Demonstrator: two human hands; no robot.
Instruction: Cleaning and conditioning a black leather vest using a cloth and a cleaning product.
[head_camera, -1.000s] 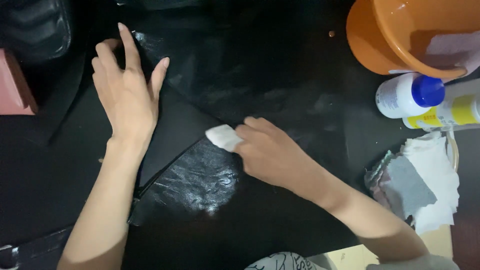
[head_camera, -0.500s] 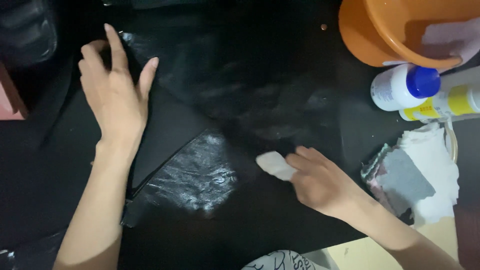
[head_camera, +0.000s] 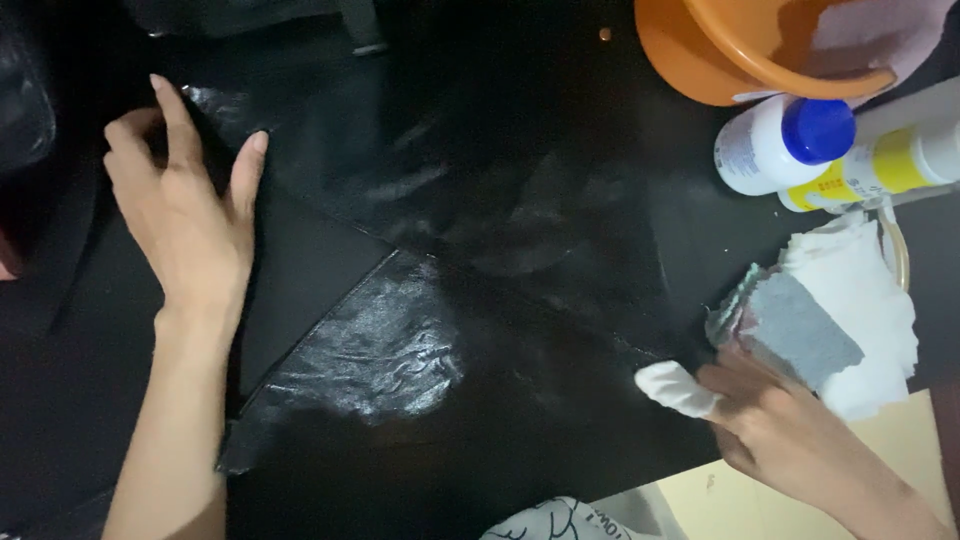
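Note:
A glossy black sheet (head_camera: 400, 330) lies spread on a dark tabletop, with one corner folded over into a matte black triangle (head_camera: 300, 270). My left hand (head_camera: 185, 215) rests flat on the sheet's left part, fingers spread, pressing it down. My right hand (head_camera: 775, 420) is at the lower right, near the sheet's right edge, pinching a small white wad (head_camera: 678, 388) between its fingers. The wad sits just left of a grey sponge block (head_camera: 795, 335).
An orange plastic bowl (head_camera: 720, 50) stands at the top right. Below it lie a white bottle with a blue cap (head_camera: 780, 145) and a yellow-labelled bottle (head_camera: 880, 170). Crumpled white cloth (head_camera: 865, 300) lies under the sponge. A pale board (head_camera: 920, 450) shows at the bottom right.
My right hand has carried the white wad from the middle of the sheet down and to the right, next to the sponge. My left hand has stayed pressed on the sheet.

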